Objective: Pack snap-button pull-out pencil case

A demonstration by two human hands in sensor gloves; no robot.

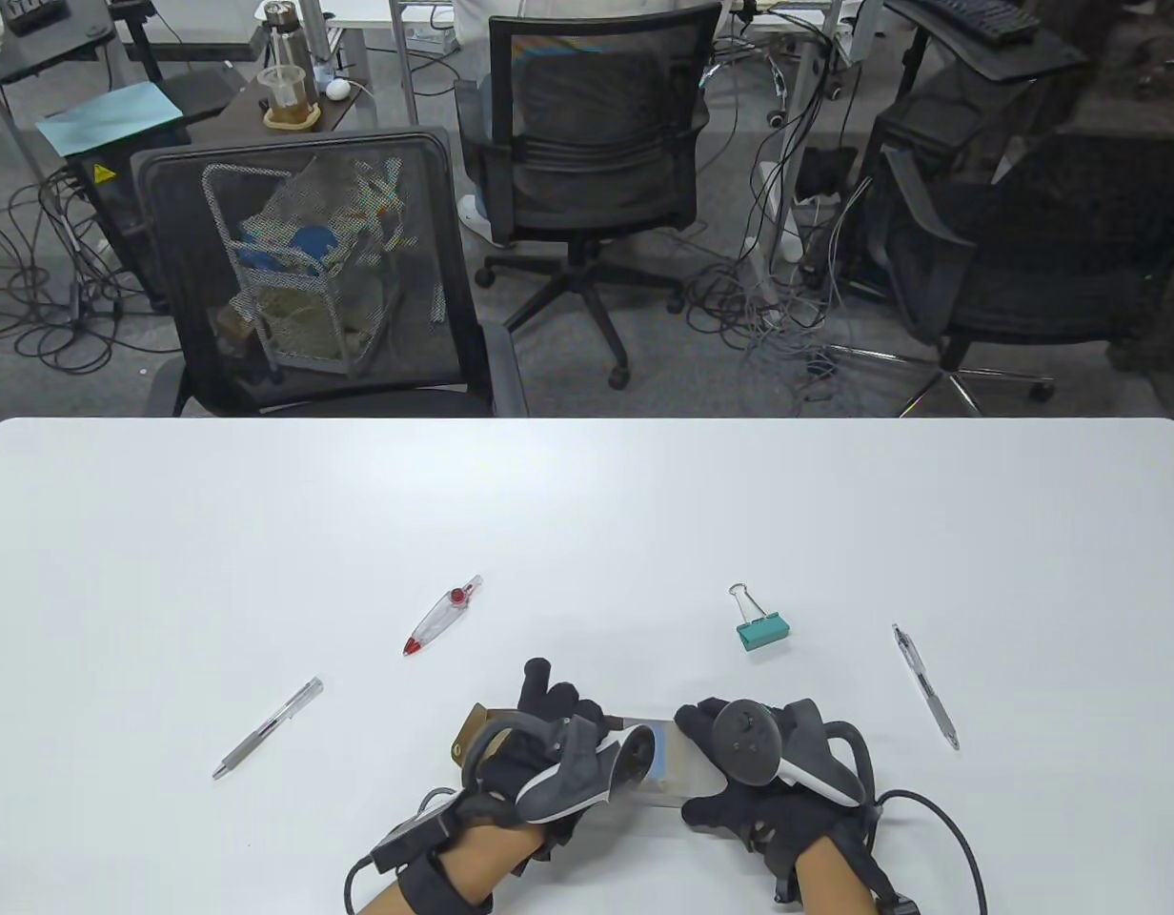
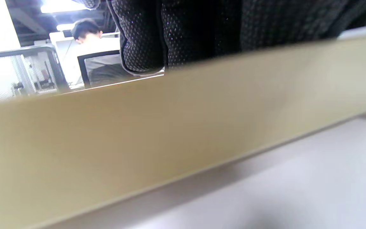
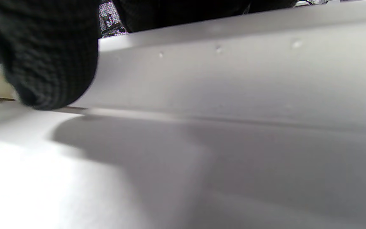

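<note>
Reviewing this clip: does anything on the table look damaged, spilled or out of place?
Nothing stands out. Both hands, left and right, are on the pencil case at the near edge. A correction tape, binder clip and two pens lie apart on the table, looking intact.

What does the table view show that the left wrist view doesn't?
Only the table view shows the loose stationery: a silver pen, a red-tipped correction tape, a green binder clip, another pen, and the right hand.

Only the left wrist view shows the case's tan side close up and a seated person behind.

Both show the left hand on the pencil case and the white table.
</note>
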